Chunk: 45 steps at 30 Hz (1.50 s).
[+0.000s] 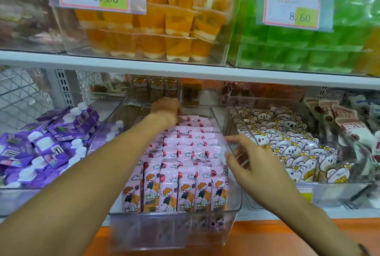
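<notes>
A: Where do the pink packets stand?

B: In the clear bin at the middle of the lower shelf. The bin's front wall sits out at the shelf's front edge. The packets are upright in rows from front to back, and the front row faces out.

A: And the hands?

B: The left hand is at the back row, near the bin's rear wall. Its grip bends down over the packet tops. The back of the hand hides the fingertips, so I cannot tell whether it pinches a packet or only presses on one. The right hand hovers by the bin's right wall with its grip spread, holding nothing.

A: How would you do this step well?

B: I take it as tidying the back rows. I'd press the rear packets upright and snug against the row in front, with light pressure so the wrappers don't crease. The free hand should rest on the right wall or the front rows, so the bin doesn't slide toward the shelf's front edge and the rows don't topple like dominoes.

A: Anything to mind nearby?

B: The left forearm crosses beside the purple pouches in the bin to the left. Keep the elbow high so none get dragged out. The white bear packets to the right sit just past the wall, so keep the right hand inside the pink bin.
</notes>
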{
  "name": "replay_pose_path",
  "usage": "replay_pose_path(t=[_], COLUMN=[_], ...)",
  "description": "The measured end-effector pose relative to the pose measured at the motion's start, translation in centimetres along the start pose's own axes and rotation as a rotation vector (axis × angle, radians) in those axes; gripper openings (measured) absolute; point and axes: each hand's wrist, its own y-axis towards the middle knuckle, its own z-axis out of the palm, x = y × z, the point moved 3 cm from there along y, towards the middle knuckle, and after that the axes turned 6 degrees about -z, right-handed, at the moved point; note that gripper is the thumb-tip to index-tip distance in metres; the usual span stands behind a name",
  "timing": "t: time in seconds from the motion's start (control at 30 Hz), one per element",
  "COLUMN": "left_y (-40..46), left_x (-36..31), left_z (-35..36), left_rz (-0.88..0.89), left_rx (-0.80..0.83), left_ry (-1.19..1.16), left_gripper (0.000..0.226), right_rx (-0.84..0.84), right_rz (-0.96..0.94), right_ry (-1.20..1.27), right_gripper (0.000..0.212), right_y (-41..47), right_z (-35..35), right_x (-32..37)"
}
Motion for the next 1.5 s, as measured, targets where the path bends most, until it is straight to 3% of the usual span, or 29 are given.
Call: replay_pose_path(t=[0.2,0.3,0.4,0.5,0.67,0.8,0.87,0.97,1.17,1.37,1.5], left_y=[0.0,-0.3,-2.1,-5.9,-14.1,-19.2,-20.2,-20.7,-20.5,-21.0,-20.6], left_x=[-0.6,0.0,0.7,1.5,2.2,1.9,1.9,2.2,2.4,1.4,1.4], left_z=[-1.1,-1.9,-2.6,-3.9,-5.8,-6.0,-5.5,-5.1,-3.4,-2.2,-2.3], left_rz=[0.013,-0.054,-0.12,-0.158,-0.127,-0.057,-0.057,-0.067,0.024,0.129,0.175], left_rx=[-0.103,-0.138,-0.187,-0.316,-0.384,-0.386,-0.344,-0.305,-0.2,-0.145,-0.129], left_ry=[-0.082,-0.317,-0.702,-0.914,-1.253,-1.351,-1.377,-1.435,-1.198,-1.038,-1.106], left_gripper=[0.012,0.01,0.014,0.02,0.003,0.005,0.01,0.011,0.02,0.045,0.039], right_rx=[0.017,0.006,-0.024,-0.149,-0.202,0.133,0.224,0.206,0.211,-0.026,0.04], right_rz=[0.021,0.023,0.024,-0.031,-0.075,-0.012,-0.003,0.04,0.384,0.42,0.356], right_ry=[0.027,0.026,-0.011,-0.048,0.193,0.445,0.562,0.716,0.962,0.965,1.059], right_gripper=[0.031,0.031,0.03,0.026,0.032,0.057,0.046,0.02,0.03,0.032,0.031], right_y=[0.0,0.1,0.2,0.5,0.8,0.4,0.4,0.6,0.4,0.3,0.6], right_z=[0.0,-0.1,-0.3,-0.9,-0.9,1.0,1.7,1.7,2.4,2.8,2.5], right_x=[0.0,0.1,0.5,1.7,5.5,8.1,8.9,9.1,7.5,7.1,6.9])
